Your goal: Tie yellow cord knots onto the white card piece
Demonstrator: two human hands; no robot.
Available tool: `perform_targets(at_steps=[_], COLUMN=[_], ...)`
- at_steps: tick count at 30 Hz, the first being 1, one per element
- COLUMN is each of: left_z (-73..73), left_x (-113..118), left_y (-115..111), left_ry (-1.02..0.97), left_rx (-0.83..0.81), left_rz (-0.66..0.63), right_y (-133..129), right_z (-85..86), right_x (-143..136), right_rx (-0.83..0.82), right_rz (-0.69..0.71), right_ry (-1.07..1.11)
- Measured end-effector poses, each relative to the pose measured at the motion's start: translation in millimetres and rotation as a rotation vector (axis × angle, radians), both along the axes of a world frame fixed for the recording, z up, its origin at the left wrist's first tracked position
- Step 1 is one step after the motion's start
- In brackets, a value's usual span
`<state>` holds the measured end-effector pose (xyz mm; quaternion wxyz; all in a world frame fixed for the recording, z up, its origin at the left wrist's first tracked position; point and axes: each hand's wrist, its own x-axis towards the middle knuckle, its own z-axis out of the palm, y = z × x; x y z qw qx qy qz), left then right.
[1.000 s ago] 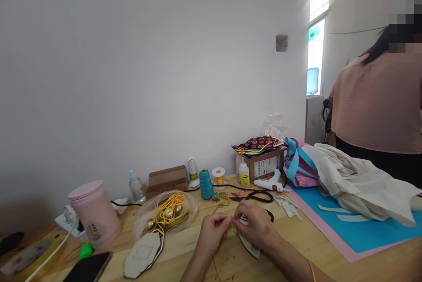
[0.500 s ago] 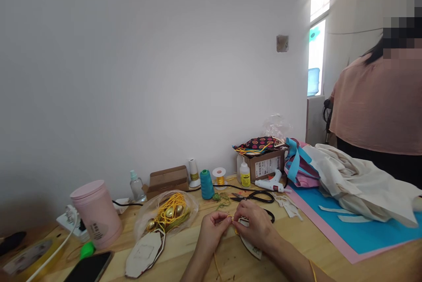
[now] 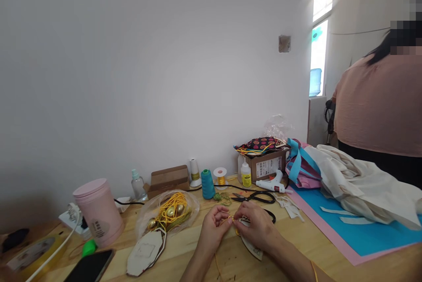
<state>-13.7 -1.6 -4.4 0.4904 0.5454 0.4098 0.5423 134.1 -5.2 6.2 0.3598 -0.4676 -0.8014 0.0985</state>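
Observation:
My left hand [image 3: 211,231] and my right hand [image 3: 257,226] meet over the wooden table [image 3: 184,253], fingertips pinching a thin yellow cord [image 3: 231,220] between them. The cord trails down past my left wrist toward me. Under my right hand lies a flat shaped cardboard piece [image 3: 252,247], partly hidden by the palm. Black scissors [image 3: 255,196] lie just beyond my hands.
A clear bag with yellow cord and gold beads [image 3: 168,214], a cardboard cut-out [image 3: 145,253], pink cup [image 3: 98,211], phone [image 3: 89,266], teal thread spool [image 3: 207,184], glue gun [image 3: 271,184] and box [image 3: 265,163]. Right: blue sheet [image 3: 332,225], white cloth [image 3: 359,187], a person in a pink top [image 3: 379,106].
My hands stay together on the cord, with only small finger movement. The view has shifted slightly, and the person at the right has moved a little.

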Motion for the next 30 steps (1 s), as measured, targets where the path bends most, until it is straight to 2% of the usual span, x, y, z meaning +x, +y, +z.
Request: perform_targets(at_steps=[5,17,23,26,30], left_z=[-1.0,0.6,5.1,5.6,4.3], left_x=[0,2,6,6,5], left_y=[0,-4,-8,-8,-6], left_ry=[0.039,0.091,0.109,0.124,0.253], left_rx=[0.014,0.016,0.011,0.029,0.036], left_rz=[-0.035,-0.055,-0.110,-0.099,-0.063], right_y=[4,11,10,10,11], right_z=[-3.2,-15.9,-12.9,-11.9,-11.5], right_x=[0,-3,-6,-6,-4], right_rx=[-0.058,-0.155,-0.232,-0.262,-0.219], right_rz=[0.047,0.028,0.082,0.087,0.082], right_ry=[0.075,0.203,0.277,0.288,0.280])
